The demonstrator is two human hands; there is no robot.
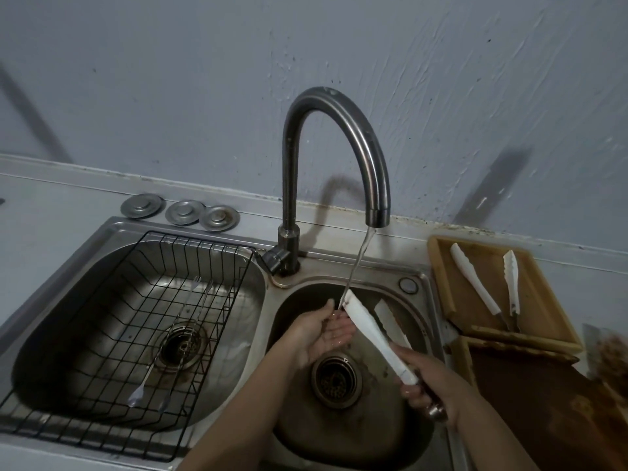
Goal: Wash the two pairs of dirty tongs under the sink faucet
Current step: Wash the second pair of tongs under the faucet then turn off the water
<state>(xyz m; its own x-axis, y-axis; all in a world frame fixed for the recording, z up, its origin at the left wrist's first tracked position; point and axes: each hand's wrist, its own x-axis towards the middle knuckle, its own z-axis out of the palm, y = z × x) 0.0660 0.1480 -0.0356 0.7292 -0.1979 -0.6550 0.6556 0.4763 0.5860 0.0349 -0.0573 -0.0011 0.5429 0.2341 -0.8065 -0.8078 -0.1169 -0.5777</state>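
Note:
A pair of white-tipped tongs (pixel 368 329) is held over the right sink basin (pixel 397 419), with my right hand (pixel 431 390) gripping its dark handle end. Water runs from the curved steel faucet (pixel 339 130) onto the upper white tip. My left hand (pixel 319 331) is open, palm up, under that tip and touching it in the stream. The second pair of tongs (pixel 489 283) lies spread on a wooden tray (pixel 540 300) to the right of the sink.
The left basin holds a black wire rack (pixel 102 385) with thin metal utensils (pixel 170 348) in it. Three metal sink plugs (pixel 180 210) sit on the counter behind. A brown stained board (pixel 543 402) lies at the right, below the tray.

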